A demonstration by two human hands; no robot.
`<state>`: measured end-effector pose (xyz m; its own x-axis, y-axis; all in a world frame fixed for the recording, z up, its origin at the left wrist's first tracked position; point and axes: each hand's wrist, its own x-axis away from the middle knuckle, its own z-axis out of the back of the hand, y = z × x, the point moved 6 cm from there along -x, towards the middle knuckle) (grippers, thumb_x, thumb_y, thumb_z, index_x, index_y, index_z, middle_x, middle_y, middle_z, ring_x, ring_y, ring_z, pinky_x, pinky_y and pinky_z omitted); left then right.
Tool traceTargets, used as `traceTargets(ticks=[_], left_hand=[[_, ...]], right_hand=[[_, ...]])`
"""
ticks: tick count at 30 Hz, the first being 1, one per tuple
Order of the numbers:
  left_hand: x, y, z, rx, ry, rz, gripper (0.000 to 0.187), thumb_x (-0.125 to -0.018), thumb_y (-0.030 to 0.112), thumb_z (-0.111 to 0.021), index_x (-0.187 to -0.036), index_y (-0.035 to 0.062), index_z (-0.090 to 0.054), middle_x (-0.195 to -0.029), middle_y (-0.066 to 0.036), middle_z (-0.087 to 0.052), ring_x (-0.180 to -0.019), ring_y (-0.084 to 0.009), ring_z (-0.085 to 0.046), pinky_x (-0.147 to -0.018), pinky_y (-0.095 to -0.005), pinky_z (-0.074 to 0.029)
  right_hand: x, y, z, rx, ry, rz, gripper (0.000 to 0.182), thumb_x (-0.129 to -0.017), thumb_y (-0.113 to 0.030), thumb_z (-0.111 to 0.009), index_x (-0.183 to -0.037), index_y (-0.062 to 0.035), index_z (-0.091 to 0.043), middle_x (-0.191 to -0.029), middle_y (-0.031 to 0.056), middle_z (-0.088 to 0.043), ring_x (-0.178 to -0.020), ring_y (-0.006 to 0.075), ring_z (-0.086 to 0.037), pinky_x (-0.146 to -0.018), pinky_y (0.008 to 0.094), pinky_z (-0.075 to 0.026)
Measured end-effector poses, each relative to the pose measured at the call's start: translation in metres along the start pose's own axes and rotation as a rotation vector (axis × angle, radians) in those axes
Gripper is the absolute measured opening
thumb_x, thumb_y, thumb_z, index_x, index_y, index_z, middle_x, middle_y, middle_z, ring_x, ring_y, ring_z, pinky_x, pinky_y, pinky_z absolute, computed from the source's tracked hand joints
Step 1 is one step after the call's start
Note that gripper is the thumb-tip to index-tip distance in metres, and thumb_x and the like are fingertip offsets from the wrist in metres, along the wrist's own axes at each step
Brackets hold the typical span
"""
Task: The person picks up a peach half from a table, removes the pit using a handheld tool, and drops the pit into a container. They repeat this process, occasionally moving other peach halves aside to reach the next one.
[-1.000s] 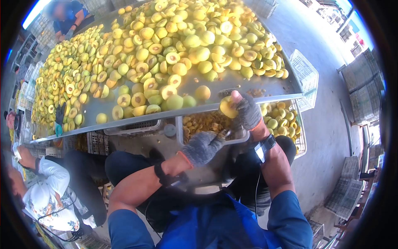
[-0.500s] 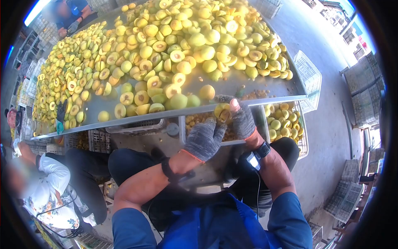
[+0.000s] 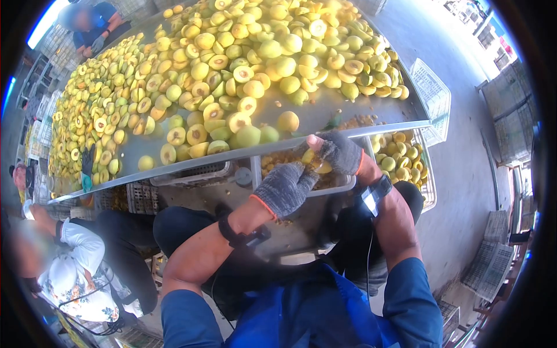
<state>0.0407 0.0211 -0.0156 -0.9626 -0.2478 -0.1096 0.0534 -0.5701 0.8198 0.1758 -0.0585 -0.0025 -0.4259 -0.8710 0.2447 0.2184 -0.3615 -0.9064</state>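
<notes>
My left hand [image 3: 285, 188], in a grey knit glove with an orange cuff, is closed round a yellow-green stone fruit half [image 3: 323, 167]. Against the same fruit, my right hand [image 3: 338, 152] is curled in a matching glove with its thumb tip bare. Whether its fingers hold a tool is hidden. Both hands are just off the near edge of a metal table [image 3: 214, 160], above a white crate [image 3: 349, 185] with small brownish pieces in it. Many halved stone fruits [image 3: 238, 120], some with pits showing, are heaped on the table.
A crate of fruit halves [image 3: 400, 158] stands right of my hands, under the table edge. A white basket [image 3: 430, 98] leans at the table's right end. One co-worker [image 3: 93, 26] is across the table, another [image 3: 75, 261] sits at my left. Stacked crates [image 3: 487, 264] are far right.
My right hand has turned over, its thumb now pointing left instead of up. The left hand has shifted slightly left and down, and the fruit is tilted differently between them.
</notes>
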Motion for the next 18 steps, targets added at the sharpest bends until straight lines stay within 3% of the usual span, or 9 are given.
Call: traceTargets(ticks=[4, 6, 8, 10, 12, 16, 17, 18], left_hand=[[0.0, -0.009, -0.006, 0.003, -0.104, -0.004, 0.034, -0.093, 0.031, -0.065, -0.085, -0.002, -0.068, -0.073, -0.025, -0.065, -0.074, -0.0454, -0.063, -0.068, -0.0536, -0.048], [0.0, -0.011, -0.007, 0.035, -0.082, -0.081, 0.034, -0.094, 0.032, -0.065, -0.085, -0.0017, -0.069, -0.068, -0.021, -0.065, -0.066, -0.0389, -0.064, -0.062, -0.0493, -0.049], [-0.001, -0.022, -0.008, 0.2, -0.164, 0.16, 0.027, -0.095, 0.028, -0.064, -0.093, 0.0011, -0.069, -0.065, -0.015, -0.063, -0.059, -0.0306, -0.063, -0.057, -0.0426, -0.048], [0.003, -0.009, 0.007, 0.489, -0.337, 0.725, 0.018, -0.097, 0.021, -0.062, -0.107, 0.0064, -0.068, -0.063, -0.005, -0.058, -0.054, -0.0206, -0.058, -0.051, -0.0335, -0.047], [0.005, -0.013, 0.017, 0.647, -0.357, 0.698, 0.018, -0.098, 0.022, -0.061, -0.104, 0.0067, -0.068, -0.062, -0.004, -0.057, -0.051, -0.0165, -0.056, -0.046, -0.0303, -0.043], [0.002, -0.021, 0.016, 0.677, -0.31, 0.606, 0.019, -0.1, 0.024, -0.06, -0.099, 0.0066, -0.066, -0.062, -0.002, -0.057, -0.042, -0.0127, -0.049, -0.037, -0.0278, -0.036], [0.002, -0.022, 0.014, 0.667, -0.299, 0.6, 0.019, -0.1, 0.025, -0.06, -0.097, 0.0063, -0.066, -0.062, -0.002, -0.057, -0.04, -0.0123, -0.048, -0.036, -0.0277, -0.035], [0.003, -0.021, 0.012, 0.663, -0.293, 0.623, 0.02, -0.1, 0.025, -0.06, -0.096, 0.0058, -0.065, -0.062, -0.003, -0.057, -0.04, -0.0124, -0.048, -0.036, -0.0279, -0.035]], right_hand=[[0.008, -0.024, -0.001, 0.076, -0.082, -0.006, 0.057, -0.099, -0.053, -0.055, -0.101, 0.0001, -0.076, -0.091, 0.012, -0.073, -0.087, 0.0163, -0.066, -0.081, 0.0315, -0.052], [0.008, -0.025, -0.002, 0.087, -0.129, -0.003, 0.058, -0.099, -0.054, -0.056, -0.102, 0.0003, -0.076, -0.092, 0.0125, -0.073, -0.09, 0.0168, -0.066, -0.081, 0.0315, -0.053], [0.0, 0.006, -0.002, 0.011, -0.076, -0.05, 0.058, -0.099, -0.054, -0.056, -0.113, 0.0004, -0.072, -0.098, 0.0127, -0.073, -0.094, 0.0169, -0.066, -0.081, 0.0317, -0.053], [0.0, 0.015, 0.0, -0.172, -0.065, -0.007, 0.06, -0.099, -0.052, -0.058, -0.123, 0.0016, -0.066, -0.107, 0.0119, -0.07, -0.099, 0.0173, -0.065, -0.084, 0.0322, -0.053], [0.011, 0.009, -0.005, -0.457, -0.103, 0.124, 0.064, -0.097, -0.048, -0.062, -0.134, 0.0038, -0.057, -0.12, 0.0101, -0.065, -0.102, 0.018, -0.062, -0.09, 0.0328, -0.052], [0.029, -0.002, -0.011, -0.053, 0.153, 0.288, 0.052, -0.094, -0.026, -0.069, -0.137, -0.0011, -0.056, -0.122, 0.0128, -0.064, -0.112, 0.0203, -0.06, -0.098, 0.038, -0.048], [0.031, -0.007, -0.011, 0.26, 0.262, 0.478, 0.049, -0.095, -0.009, -0.065, -0.142, -0.0023, -0.052, -0.124, 0.0142, -0.066, -0.115, 0.0227, -0.061, -0.099, 0.0363, -0.048], [0.029, -0.001, -0.01, 0.217, 0.219, 0.471, 0.049, -0.095, -0.009, -0.065, -0.141, -0.0025, -0.053, -0.124, 0.015, -0.066, -0.115, 0.0242, -0.061, -0.1, 0.0372, -0.047]])
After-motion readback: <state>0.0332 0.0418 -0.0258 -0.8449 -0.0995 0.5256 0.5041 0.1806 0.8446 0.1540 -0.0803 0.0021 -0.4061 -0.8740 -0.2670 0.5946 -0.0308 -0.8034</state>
